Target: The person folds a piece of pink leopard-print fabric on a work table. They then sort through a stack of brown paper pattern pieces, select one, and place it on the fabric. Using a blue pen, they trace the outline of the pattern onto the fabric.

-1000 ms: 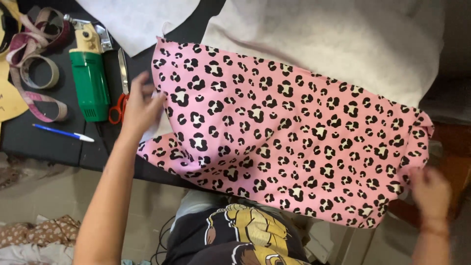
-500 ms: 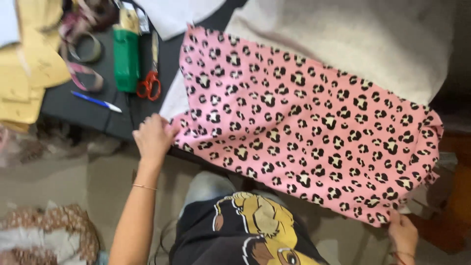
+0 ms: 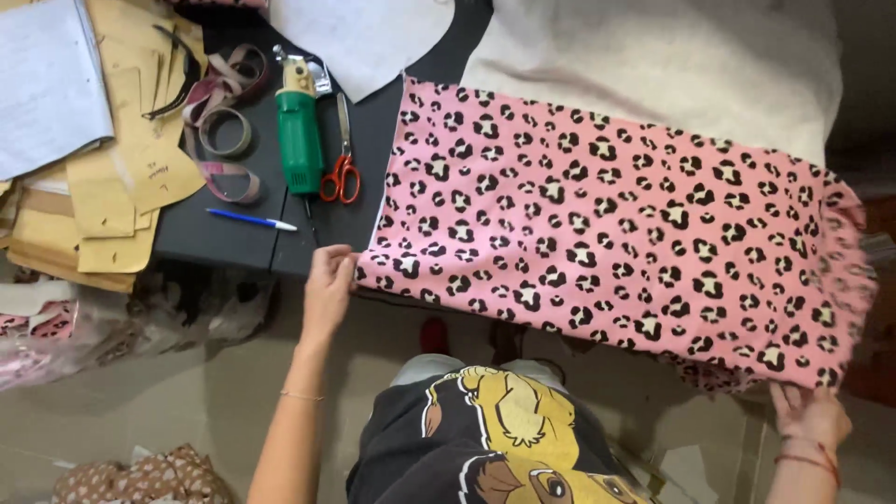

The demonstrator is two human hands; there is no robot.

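Observation:
A pink fabric with a black and cream leopard pattern (image 3: 597, 215) lies spread flat across the dark table (image 3: 233, 238), reaching over its near edge. My left hand (image 3: 327, 285) pinches the fabric's near left corner at the table edge. My right hand (image 3: 810, 415) holds the near right corner from below, partly hidden under the cloth. The fabric's far edge lies over a cream cloth (image 3: 653, 56).
Left of the fabric lie red-handled scissors (image 3: 342, 154), a green electric cutter (image 3: 299, 131), a blue pen (image 3: 250, 220), a coiled measuring tape (image 3: 224, 131) and brown paper patterns (image 3: 112, 196). A white paper piece (image 3: 359, 37) lies at the back. Fabric scraps lie on the floor (image 3: 140, 476).
Both hands have slid along the fabric's near edge out to its corners, and the cloth now lies flatter and squarer on the table. The view has shifted right.

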